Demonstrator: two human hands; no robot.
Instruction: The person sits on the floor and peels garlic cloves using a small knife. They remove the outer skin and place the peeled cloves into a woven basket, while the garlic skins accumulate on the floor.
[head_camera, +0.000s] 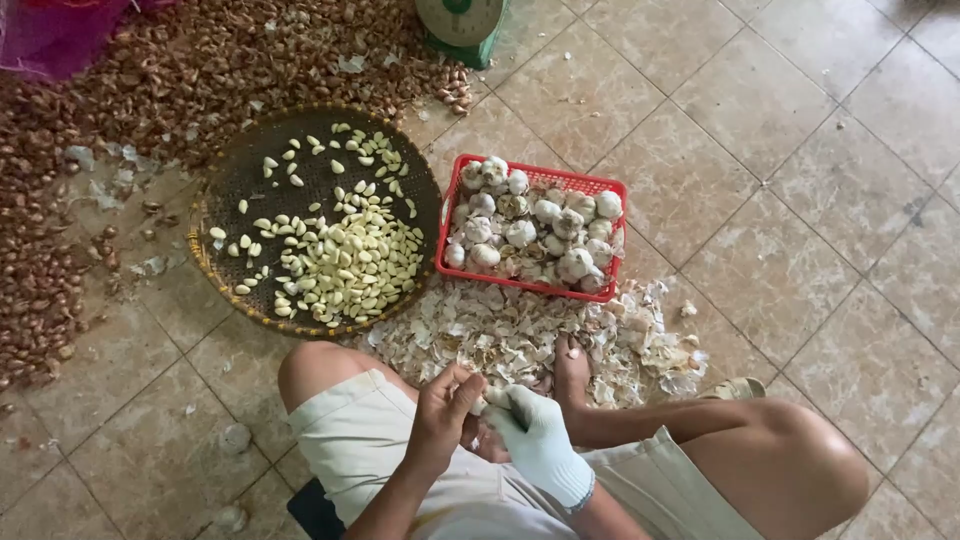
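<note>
light: soft, even daylight | shadows: faint | focus: sharp (corners slightly stretched)

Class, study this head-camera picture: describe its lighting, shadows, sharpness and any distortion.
Head view: soft, even daylight, no glare on the tiled floor; only faint shadows beside the red basket and woven tray; peeled cloves look sharp; left hand and gloved right hand slightly soft; floor lines bow mildly towards the edges.
</note>
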